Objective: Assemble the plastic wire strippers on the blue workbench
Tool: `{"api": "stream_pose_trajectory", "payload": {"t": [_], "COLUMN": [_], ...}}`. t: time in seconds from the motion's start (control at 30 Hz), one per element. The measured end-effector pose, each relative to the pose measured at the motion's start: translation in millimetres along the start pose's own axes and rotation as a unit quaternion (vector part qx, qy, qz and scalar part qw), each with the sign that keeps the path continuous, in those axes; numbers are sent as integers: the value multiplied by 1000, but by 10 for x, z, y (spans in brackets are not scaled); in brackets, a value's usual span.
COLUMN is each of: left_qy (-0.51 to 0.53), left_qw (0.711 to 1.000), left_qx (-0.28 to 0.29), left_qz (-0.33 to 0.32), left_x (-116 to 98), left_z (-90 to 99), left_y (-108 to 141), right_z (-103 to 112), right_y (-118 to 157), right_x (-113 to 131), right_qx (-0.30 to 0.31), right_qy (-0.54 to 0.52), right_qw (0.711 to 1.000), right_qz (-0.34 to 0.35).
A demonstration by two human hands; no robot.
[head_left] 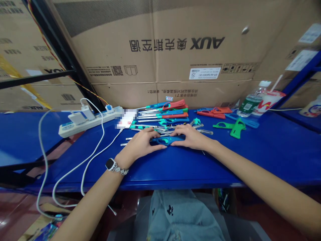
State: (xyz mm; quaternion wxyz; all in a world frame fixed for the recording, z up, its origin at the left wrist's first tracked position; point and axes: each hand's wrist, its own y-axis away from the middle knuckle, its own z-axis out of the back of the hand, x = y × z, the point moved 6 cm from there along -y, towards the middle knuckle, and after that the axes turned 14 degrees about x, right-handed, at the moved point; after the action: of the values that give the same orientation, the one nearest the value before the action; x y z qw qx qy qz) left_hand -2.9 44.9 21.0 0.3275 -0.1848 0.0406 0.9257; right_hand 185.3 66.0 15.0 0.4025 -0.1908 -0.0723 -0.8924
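Note:
A blue lighter with a teal trigger (165,140) lies level between my two hands near the middle of the blue tabletop. My left hand (142,142) grips its left part, thumb in front and fingers behind. The handle end is pinched by my right hand (188,136). Just beyond my hands are several long lighters with metal tubes and blue, red or green handles (175,114), lying side by side. Loose metal tubes (205,132) and small teal parts (197,121) are scattered close to my right hand.
A white power strip (94,122) with plugs and cables is at the left, beside a phone-like item (129,118). Red shells (213,112), green shells (237,127), a bottle (248,104) and a cup (267,102) stand or lie right. Large cardboard boxes (163,60) rise behind.

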Motion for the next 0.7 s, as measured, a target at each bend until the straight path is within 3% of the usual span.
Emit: {"api": "stream_pose_trajectory", "payload": {"t": [0.37,0.7], "left_qy": [40,27], "left_qw": [999,999], "left_qx": [3,-2], "left_qz": [-5,-20], "left_x": [20,39], "left_z": [-26,-52], "left_y": [-35,-38], "right_z": [1,0], "right_y": [34,26], "right_x": [-19,-27], "right_qx": [-2,-1], "right_qy": [-46,-34], "right_qw": [998,999], "right_qz": [37,25]}}
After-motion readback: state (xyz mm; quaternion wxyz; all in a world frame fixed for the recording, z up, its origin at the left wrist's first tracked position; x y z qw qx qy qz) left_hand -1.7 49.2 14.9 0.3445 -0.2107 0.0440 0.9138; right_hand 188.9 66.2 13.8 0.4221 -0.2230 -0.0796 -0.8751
